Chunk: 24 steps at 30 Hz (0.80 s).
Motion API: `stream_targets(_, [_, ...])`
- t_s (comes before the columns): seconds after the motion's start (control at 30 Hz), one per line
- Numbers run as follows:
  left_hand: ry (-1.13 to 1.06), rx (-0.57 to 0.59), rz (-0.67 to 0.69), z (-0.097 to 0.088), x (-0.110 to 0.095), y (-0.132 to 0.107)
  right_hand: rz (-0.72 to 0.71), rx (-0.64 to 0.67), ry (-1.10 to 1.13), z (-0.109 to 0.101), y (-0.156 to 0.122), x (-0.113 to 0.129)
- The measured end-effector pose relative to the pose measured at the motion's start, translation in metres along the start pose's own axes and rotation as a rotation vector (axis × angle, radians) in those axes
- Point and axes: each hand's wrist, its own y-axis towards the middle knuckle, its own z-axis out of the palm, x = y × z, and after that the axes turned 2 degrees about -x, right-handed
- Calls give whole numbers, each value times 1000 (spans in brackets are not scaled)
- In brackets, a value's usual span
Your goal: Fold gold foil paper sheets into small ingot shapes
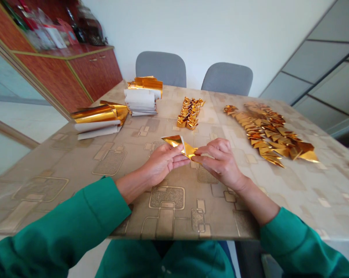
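Above the vinyl tablecloth (75, 170) — left hand (162, 164) and right hand (220, 162) pinching creased, glossy gold-foil paper (174, 142).

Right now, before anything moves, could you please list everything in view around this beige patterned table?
Patterned vinyl table cover: one, beige, under everything on the table.
Stacks of foil-backed paper: two, white and gold, table's left side.
Pile of folded foil pieces: one, gold, table's middle.
Spread of folded foil pieces: one, gold, table's right side.
Upholstered chairs: two, grey, far side.
Wooden cabinet: one, reddish-brown, far left.
Folded gold foil piece: one, gold, between the hands.
Left hand: one, bare, pinching the foil.
Right hand: one, bare, pinching the foil.
Sleeves: two, green, on the forearms.
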Motion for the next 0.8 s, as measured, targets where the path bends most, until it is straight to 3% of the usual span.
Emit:
stream_targets(0.3, [95,31,52,0,4,-4,206,-8,257,4,0,-1])
stream_targets(0.57, [29,60,-144,-4,-7,1,153,13,220,3,-2,-5])
stream_targets(0.8, [37,37,-184,-8,-6,2,181,72,292,0,0,-7])
